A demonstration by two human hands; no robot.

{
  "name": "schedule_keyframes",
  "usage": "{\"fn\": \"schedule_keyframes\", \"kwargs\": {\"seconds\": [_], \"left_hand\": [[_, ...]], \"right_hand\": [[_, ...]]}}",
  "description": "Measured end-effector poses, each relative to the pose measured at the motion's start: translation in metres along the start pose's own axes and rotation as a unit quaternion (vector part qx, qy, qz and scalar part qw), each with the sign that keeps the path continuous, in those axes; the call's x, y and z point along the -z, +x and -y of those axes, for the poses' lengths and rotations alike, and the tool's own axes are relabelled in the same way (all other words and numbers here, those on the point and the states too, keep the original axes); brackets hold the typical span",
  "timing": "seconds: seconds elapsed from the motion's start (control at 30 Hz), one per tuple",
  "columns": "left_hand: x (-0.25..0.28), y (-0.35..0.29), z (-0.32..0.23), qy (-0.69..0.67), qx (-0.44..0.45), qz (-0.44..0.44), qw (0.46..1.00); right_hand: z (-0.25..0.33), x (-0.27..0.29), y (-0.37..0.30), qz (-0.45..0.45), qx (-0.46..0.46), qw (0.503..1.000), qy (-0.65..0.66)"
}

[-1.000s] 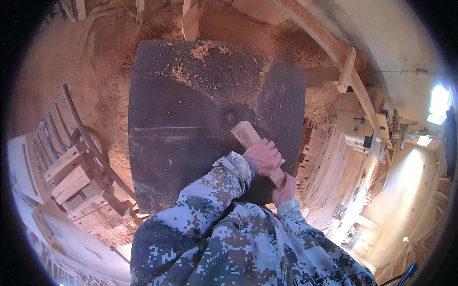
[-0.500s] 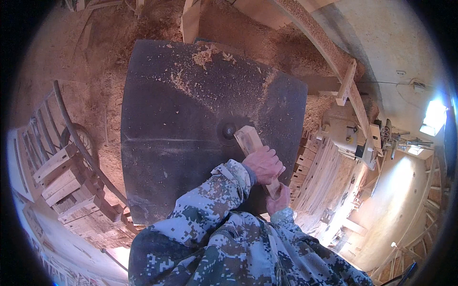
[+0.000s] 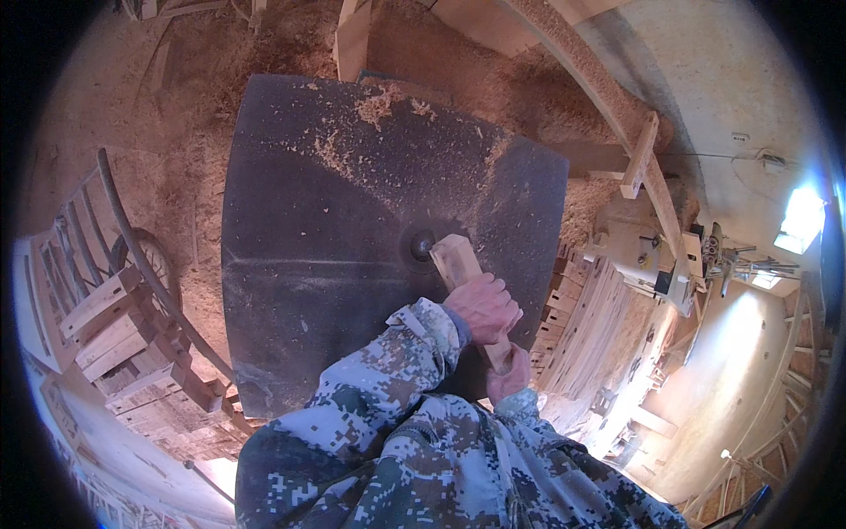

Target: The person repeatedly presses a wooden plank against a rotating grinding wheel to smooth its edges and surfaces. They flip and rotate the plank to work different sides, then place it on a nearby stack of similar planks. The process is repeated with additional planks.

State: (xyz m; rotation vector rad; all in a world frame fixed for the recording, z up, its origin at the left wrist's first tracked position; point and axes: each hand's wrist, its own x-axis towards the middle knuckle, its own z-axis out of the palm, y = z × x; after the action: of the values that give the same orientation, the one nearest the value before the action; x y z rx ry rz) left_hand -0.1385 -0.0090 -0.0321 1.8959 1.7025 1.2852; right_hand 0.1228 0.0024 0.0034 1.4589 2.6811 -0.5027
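My left hand (image 3: 483, 309) is wrapped over the middle of a short wooden block (image 3: 457, 261). Closer to my body, my right hand (image 3: 508, 375) grips the near end of the same piece. The block lies slanted over a dark metal machine table (image 3: 300, 212), its far end beside a round metal spindle (image 3: 422, 245) that stands in a hole. Whether block and spindle touch, I cannot tell. My fingers hide much of the block's near half.
Wood shavings (image 3: 377, 106) lie across the far part of the table. Stacked wooden pieces (image 3: 145, 353) are at the left by a curved pole (image 3: 145, 256) and a wheel (image 3: 145, 260). Long boards (image 3: 586, 326) are piled at the right, near a slanting beam (image 3: 599, 97).
Both hands and the block have shifted very slightly left and toward my body. My grip looks the same.
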Motion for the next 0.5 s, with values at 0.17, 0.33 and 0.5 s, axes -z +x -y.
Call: {"fn": "schedule_keyframes", "kwargs": {"seconds": [0.17,0.33,0.5], "left_hand": [[0.004,-0.007,-0.004,0.000,0.013,-0.024,1.000],[0.010,-0.017,-0.007,-0.001,0.018,-0.022,1.000],[0.017,-0.024,-0.011,0.020,0.017,-0.002,1.000]], "right_hand": [[0.006,-0.001,-0.001,-0.007,0.024,1.000,-0.003],[0.010,0.001,-0.002,0.005,0.029,1.000,0.009],[0.006,0.003,-0.010,0.059,0.014,0.998,0.018]]}}
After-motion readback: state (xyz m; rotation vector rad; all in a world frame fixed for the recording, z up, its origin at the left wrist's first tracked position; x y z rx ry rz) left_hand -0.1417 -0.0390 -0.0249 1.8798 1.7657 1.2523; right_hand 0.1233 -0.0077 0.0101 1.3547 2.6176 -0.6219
